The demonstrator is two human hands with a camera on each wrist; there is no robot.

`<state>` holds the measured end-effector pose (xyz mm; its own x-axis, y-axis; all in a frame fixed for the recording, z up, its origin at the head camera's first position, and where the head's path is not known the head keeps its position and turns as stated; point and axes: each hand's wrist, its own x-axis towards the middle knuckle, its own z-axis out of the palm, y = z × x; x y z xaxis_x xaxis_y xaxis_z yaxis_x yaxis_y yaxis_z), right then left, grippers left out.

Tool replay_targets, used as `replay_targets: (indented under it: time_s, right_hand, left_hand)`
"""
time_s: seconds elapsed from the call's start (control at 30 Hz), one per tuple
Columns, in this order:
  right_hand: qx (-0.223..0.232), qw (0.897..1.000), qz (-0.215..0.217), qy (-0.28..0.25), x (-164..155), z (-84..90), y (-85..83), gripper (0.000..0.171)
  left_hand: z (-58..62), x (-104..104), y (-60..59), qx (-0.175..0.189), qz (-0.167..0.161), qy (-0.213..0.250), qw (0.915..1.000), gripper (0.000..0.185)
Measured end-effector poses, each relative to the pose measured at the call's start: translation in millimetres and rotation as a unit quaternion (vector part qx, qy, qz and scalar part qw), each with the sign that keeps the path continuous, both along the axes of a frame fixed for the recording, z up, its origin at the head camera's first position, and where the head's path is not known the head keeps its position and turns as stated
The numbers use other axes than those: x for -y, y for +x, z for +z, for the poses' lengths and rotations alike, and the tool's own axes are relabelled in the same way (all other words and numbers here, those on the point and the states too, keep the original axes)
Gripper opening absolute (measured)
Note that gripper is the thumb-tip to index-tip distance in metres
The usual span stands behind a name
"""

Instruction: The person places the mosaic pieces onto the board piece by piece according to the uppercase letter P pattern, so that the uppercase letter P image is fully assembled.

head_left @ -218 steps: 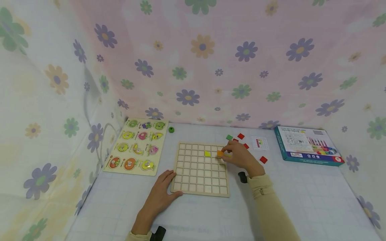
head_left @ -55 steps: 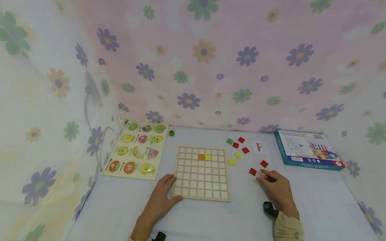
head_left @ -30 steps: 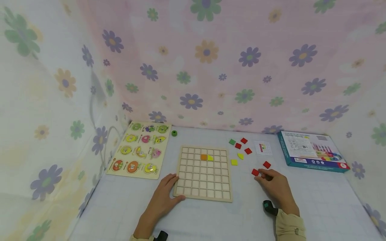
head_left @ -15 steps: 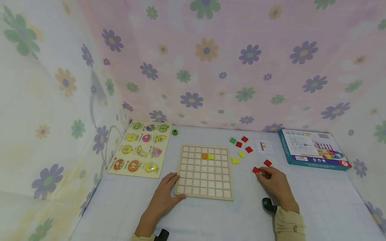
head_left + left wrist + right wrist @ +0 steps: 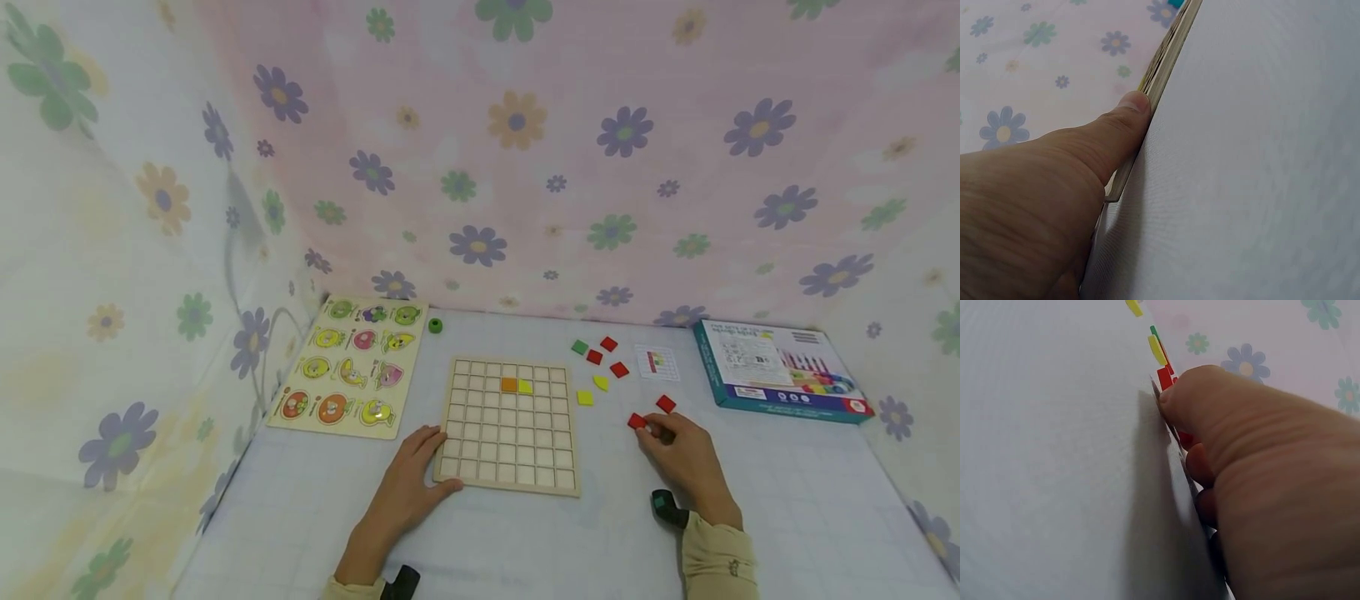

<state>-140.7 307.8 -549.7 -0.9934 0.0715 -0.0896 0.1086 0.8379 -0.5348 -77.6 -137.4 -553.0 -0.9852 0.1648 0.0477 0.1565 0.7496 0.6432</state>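
Head view: the board (image 5: 517, 488) lies flat on the table (image 5: 525, 550), an orange tile (image 5: 509, 385) and a yellow tile (image 5: 526, 386) side by side in its second row from the far edge. The orange tile has passed from the right hand (image 5: 686, 454) into its cell. That hand has since moved to a red tile (image 5: 635, 421), on the table right of the board and well apart from it; a gap at the fingertips has closed, and forefinger and thumb now pinch its near corner. A second red tile (image 5: 665, 404) lies just beyond the knuckles, and farther back a card (image 5: 657, 363) shows a small coloured grid. To an onlooker, one placement looks finished and another piece chosen, though not yet lifted. The left hand (image 5: 408, 479) stays at the board's near left corner, thumb spread apart from the fingers.

Left wrist view: the thumb lies straight along the board's near edge, probably steadying it; the other fingers are hidden, so their state cannot be told here.

Right wrist view: the thumb tip meets the red tile, with the lower fingers curled behind. The forefinger is mostly concealed. Beyond lie loose yellow pieces (image 5: 1157, 350), seen nearly edge-on.
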Motion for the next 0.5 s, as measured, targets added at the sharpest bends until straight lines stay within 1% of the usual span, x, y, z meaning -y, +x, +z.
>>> replay_targets:
  time_s: [0.33, 0.5]
  right_hand:
    - [0.008, 1.0, -0.006, -0.012, -0.2, -0.3, -0.1, 0.045]
    - [0.013, 1.0, -0.008, -0.023, 0.8, 1.1, -0.6, 0.047]
  left_hand:
    - [-1.4, -0.7, -1.2, 0.008, 0.002, 0.001, 1.0, 0.081]
    - [-3.1, 0.0, -0.2, 0.003, 0.001, -0.002, 1.0, 0.08]
